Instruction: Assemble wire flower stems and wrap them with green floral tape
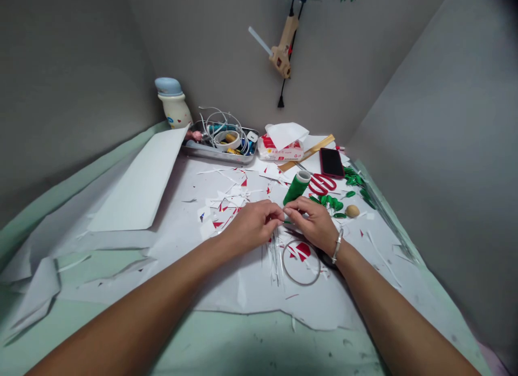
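My left hand (259, 222) and my right hand (313, 222) meet over the middle of the table, each with thumb and forefinger pinched. A short, thin green strand (287, 221) shows between the fingertips; its ends are hidden by the fingers. Just behind the hands a spool of green thread (297, 187) leans slightly. Dark scissors (297, 235) lie partly under my right hand. A thin metal hoop (301, 284) and several pale thin wires (276, 260) lie nearer to me. Green leaf-shaped pieces (329, 202) and a small tan ball (352, 211) are right of my right hand.
Red-handled scissors (322, 184), a phone (332, 163) and a tissue pack (280, 149) lie farther back. A metal tray (234, 158) of cords stands beside a bottle (175, 106). Paper scraps (226, 203) litter the white sheet. A glue gun (283, 49) hangs on the wall.
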### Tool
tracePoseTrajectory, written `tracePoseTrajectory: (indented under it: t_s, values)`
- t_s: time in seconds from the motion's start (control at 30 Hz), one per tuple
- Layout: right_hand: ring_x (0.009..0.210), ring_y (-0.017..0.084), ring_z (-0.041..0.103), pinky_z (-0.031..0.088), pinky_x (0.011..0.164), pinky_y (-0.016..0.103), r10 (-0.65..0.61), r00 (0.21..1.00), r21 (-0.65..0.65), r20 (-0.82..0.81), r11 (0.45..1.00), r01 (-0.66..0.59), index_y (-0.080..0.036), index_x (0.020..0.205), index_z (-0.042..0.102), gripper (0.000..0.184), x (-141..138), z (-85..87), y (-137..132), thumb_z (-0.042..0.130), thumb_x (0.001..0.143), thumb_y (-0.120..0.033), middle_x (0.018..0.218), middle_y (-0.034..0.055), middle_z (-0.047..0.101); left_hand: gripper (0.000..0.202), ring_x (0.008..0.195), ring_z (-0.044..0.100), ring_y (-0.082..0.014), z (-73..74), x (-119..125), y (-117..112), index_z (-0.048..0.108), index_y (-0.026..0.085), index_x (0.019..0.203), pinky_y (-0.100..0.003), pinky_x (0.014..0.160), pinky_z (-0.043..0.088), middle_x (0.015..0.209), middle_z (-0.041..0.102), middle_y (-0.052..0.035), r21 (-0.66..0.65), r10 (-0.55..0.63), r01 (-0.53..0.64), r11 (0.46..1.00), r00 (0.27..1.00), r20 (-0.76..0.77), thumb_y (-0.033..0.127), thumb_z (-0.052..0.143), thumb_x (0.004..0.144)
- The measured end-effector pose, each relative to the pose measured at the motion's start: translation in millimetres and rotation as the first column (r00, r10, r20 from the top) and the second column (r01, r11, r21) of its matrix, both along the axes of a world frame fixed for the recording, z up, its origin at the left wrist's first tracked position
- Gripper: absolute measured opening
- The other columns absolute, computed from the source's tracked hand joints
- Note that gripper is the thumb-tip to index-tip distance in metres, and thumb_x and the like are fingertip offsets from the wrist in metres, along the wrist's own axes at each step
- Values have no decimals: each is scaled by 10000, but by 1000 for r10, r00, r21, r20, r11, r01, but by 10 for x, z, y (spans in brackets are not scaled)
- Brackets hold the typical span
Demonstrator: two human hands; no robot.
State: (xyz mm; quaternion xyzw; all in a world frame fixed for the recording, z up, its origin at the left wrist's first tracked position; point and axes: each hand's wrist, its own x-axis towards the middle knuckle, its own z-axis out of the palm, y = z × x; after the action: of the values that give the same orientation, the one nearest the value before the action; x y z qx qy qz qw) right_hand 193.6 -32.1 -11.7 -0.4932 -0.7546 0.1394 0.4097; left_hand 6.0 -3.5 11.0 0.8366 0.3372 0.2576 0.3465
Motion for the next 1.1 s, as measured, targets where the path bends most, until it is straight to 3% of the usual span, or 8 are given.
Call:
tracePoseTrajectory:
  t_s: [0.17, 0.3, 0.4, 0.5, 0.63, 0.87, 1.0, 1.1]
  values:
    - [711, 160, 558, 436, 679, 294, 73, 995, -10, 69, 997, -73, -216, 857, 679, 150, -23, -30, -8, 531, 875, -225, 725, 22, 621, 130, 792, 575, -153, 34, 5, 30, 615, 180, 823, -274, 722, 442, 830, 646, -14, -106, 134, -120, 987, 981, 142, 212, 491, 802]
    - [709, 165, 530, 426, 680, 300, 143, 969, 43, 202, 987, -155, -218, 854, 673, 133, -80, 4, -78, 541, 862, -218, 713, 25, 611, 127, 770, 555, -156, -14, 2, 45, 608, 181, 816, -279, 710, 425, 827, 626, -23, 50, 209, -214, 976, 974, 93, 185, 481, 802]
    - [723, 174, 536, 426, 693, 316, 116, 977, 108, 178, 985, -137, -218, 855, 665, 135, -90, 38, -108, 531, 868, -227, 748, 38, 630, 145, 771, 550, -165, -48, 5, 27, 621, 188, 813, -286, 701, 408, 839, 625, -34, 160, 173, -166, 973, 984, -30, 151, 483, 795]
    - [724, 180, 548, 431, 689, 324, 49, 994, 117, 94, 991, -60, -219, 843, 664, 152, -57, 47, -90, 520, 878, -249, 750, 42, 636, 158, 760, 556, -165, -54, 15, 1, 639, 200, 818, -284, 700, 408, 818, 627, -28, 154, 90, -72, 985, 990, -108, 139, 496, 787]
    - [710, 167, 563, 438, 666, 301, -16, 1000, 24, 1, 1000, 16, -211, 802, 667, 166, 11, -1, -17, 524, 878, -251, 749, 34, 639, 150, 769, 565, -155, -24, 20, -3, 647, 204, 811, -287, 741, 422, 821, 638, -15, 94, -6, 9, 996, 999, -33, 132, 520, 778]
    - [708, 155, 551, 428, 672, 284, 90, 990, -17, 110, 996, -89, -211, 856, 677, 142, -25, -44, -25, 536, 869, -219, 723, 19, 622, 132, 822, 575, -153, -7, 6, 39, 635, 191, 821, -281, 739, 444, 858, 640, -19, -14, 122, -121, 993, 981, 148, 182, 505, 800]
    - [685, 163, 515, 418, 671, 300, 143, 961, 55, 239, 986, -160, -212, 833, 667, 144, -94, 11, -100, 528, 867, -224, 691, 22, 606, 138, 800, 556, -162, -43, -1, 50, 620, 185, 814, -287, 714, 427, 846, 623, -30, 91, 189, -194, 977, 980, 62, 160, 485, 802]
    - [707, 173, 523, 419, 681, 311, 105, 970, 122, 220, 983, -134, -208, 850, 660, 135, -103, 40, -120, 527, 868, -223, 728, 37, 622, 150, 773, 551, -165, -74, -2, 45, 622, 187, 811, -289, 694, 409, 839, 620, -36, 168, 166, -156, 973, 985, -51, 145, 477, 803]
